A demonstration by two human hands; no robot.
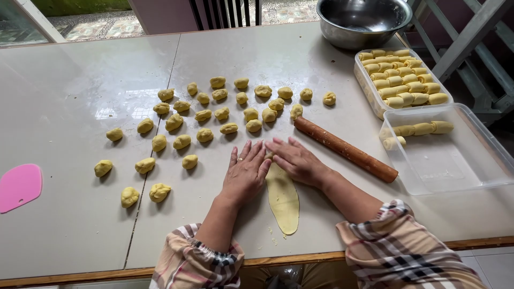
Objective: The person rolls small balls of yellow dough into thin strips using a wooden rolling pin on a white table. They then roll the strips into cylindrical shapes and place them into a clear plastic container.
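Observation:
A long flattened strip of yellow dough lies on the white table in front of me. My left hand and my right hand rest side by side, palms down, on the strip's far end, which they hide. Fingers are spread and hold nothing else. A wooden rolling pin lies slantwise just right of my right hand. Several small yellow dough lumps are scattered beyond and left of my hands.
A clear plastic tray at right holds a few rolled dough pieces. Behind it a second tray is packed with rolls. A steel bowl stands at the back. A pink scraper lies at far left.

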